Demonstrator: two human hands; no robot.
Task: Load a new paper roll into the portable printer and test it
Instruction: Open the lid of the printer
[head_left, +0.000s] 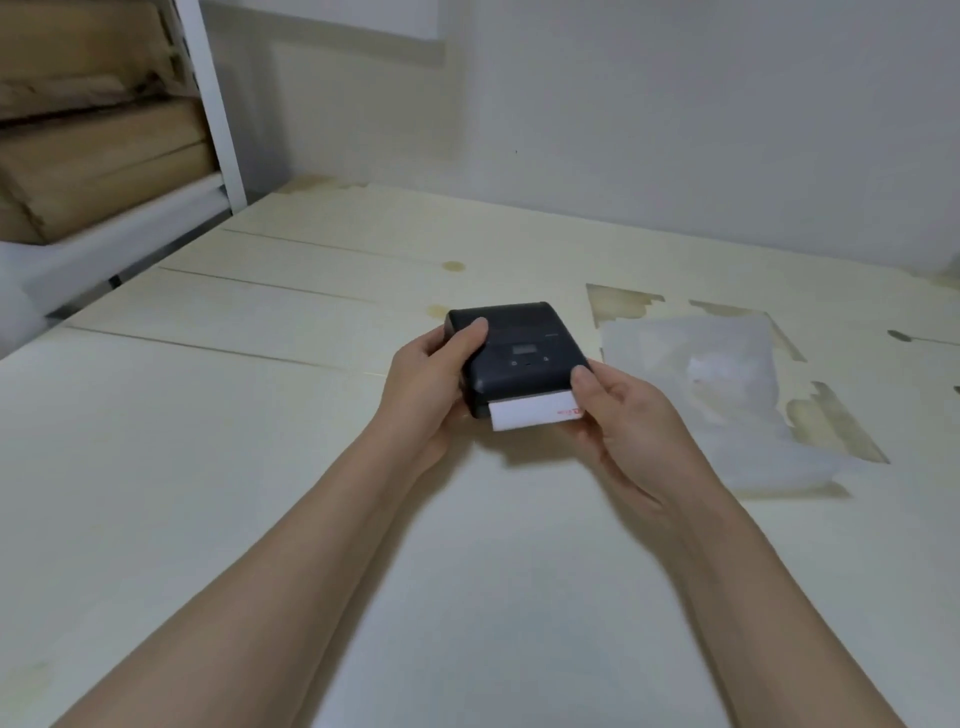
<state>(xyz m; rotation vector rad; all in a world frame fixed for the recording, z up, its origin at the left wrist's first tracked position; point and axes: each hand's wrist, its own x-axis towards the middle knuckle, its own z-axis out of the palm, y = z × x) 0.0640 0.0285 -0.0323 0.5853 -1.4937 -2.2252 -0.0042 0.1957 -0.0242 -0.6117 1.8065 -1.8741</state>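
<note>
A small black portable printer (519, 348) with a little screen and buttons on top is held just above the pale table (208, 441). Its lid is closed. A white paper strip (530, 415) with red print at its right end sticks out of the near edge. My left hand (431, 384) grips the printer's left side, thumb on top. My right hand (618, 415) holds the near right corner, thumb on the printer and fingers at the strip's right end.
A crumpled clear plastic wrapper (727, 395) lies on the table to the right of the printer. Patches of peeled surface show around it. A white shelf frame (213, 104) with brown cardboard boxes (93, 156) stands at the back left. A wall bounds the far side.
</note>
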